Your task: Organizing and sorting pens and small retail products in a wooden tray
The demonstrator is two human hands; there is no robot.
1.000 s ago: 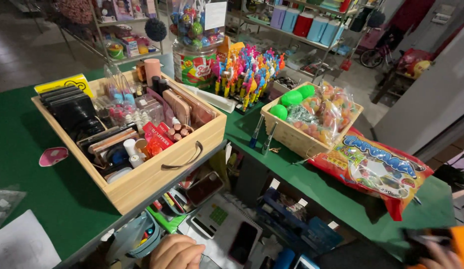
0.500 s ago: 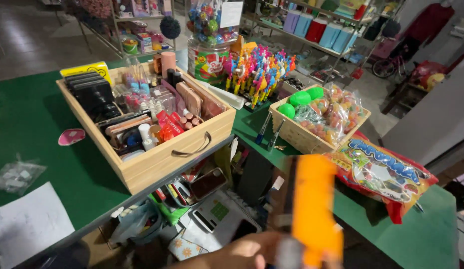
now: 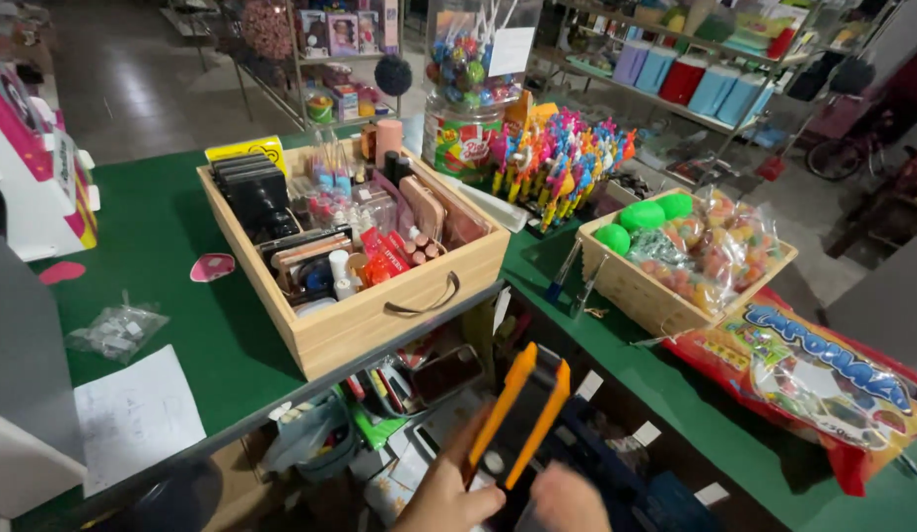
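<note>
My left hand (image 3: pixel 446 496) sits at the bottom edge of the view, fingers wrapped around the lower left side of a flat black device with orange edges (image 3: pixel 522 412). The device is held tilted, its top leaning to the right, in the gap in front of the green table (image 3: pixel 182 246). Just to the right, only the knuckles of my right hand (image 3: pixel 569 500) show, against the device's lower end; its grip is hidden. A wooden box of cosmetics (image 3: pixel 379 313) stands on the table above my hands.
A smaller wooden crate (image 3: pixel 631 286) holds green balls and bagged sweets; a big red snack bag (image 3: pixel 813 379) lies to its right. A lollipop jar (image 3: pixel 468 103) and colourful toys (image 3: pixel 557 163) stand behind. White paper (image 3: pixel 133 414) and a small plastic bag (image 3: pixel 118 330) lie left. Cluttered shelf (image 3: pixel 409 379) below.
The orange-edged device came up into view from the bottom, then shifted left to the centre. My right hand has appeared beside it. The view moved down and left.
</note>
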